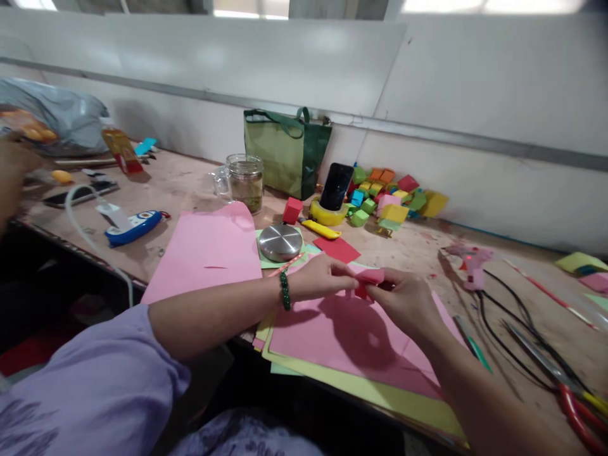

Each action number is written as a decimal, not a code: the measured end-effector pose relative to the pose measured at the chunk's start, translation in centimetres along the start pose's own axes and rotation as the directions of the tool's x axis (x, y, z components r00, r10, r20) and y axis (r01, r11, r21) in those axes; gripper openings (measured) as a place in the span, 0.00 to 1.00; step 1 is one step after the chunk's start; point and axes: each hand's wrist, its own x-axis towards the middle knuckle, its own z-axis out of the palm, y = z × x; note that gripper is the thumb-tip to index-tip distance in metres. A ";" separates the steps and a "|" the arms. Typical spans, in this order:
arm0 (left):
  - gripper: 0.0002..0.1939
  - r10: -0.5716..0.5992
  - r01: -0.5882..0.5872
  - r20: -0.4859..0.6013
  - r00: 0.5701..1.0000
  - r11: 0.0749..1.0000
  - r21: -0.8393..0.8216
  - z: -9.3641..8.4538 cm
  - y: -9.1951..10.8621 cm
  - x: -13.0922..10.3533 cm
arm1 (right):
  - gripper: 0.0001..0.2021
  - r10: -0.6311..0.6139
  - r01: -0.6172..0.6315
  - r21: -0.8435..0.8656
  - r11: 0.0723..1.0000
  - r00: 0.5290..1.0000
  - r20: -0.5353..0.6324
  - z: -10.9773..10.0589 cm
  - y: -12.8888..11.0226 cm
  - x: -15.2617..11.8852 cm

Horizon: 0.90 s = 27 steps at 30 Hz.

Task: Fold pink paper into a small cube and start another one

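Between my two hands is a small folded piece of red paper (369,277), raised just above a stack of pink and yellow sheets (351,342). My left hand (325,277), with a green bead bracelet at its wrist, pinches the paper's left side. On the other side, my right hand (403,297) grips it between thumb and fingers. The fingers hide part of its shape. Just beyond lie a flat red paper square (337,249) and a round metal lid-like disc (280,242) on green paper. A larger pink sheet (209,247) lies to the left.
At the back stand a glass mug (245,183), a green bag (280,152), a phone (336,185) on a yellow tape roll, and several colourful paper cubes (380,196). A glue gun (472,263) and scissors (546,361) lie right. Another person's hand (16,164) shows far left.
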 end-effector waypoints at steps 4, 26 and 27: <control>0.08 0.013 -0.003 -0.069 0.998 0.990 0.142 0.3 -0.4 -0.1 | 0.06 -0.100 0.087 -0.235 0.968 0.994 -0.045 0.7 -0.2 -0.4; 0.13 0.069 -0.017 -0.076 0.995 0.838 0.546 -0.1 0.7 -0.6 | 0.10 -0.249 0.248 0.049 0.967 0.968 0.019 0.7 0.2 -0.3; 0.13 0.081 -0.027 -0.075 0.994 0.836 0.548 -0.1 0.6 -0.5 | 0.11 -0.279 0.276 0.084 0.958 0.960 0.019 0.7 0.2 -0.3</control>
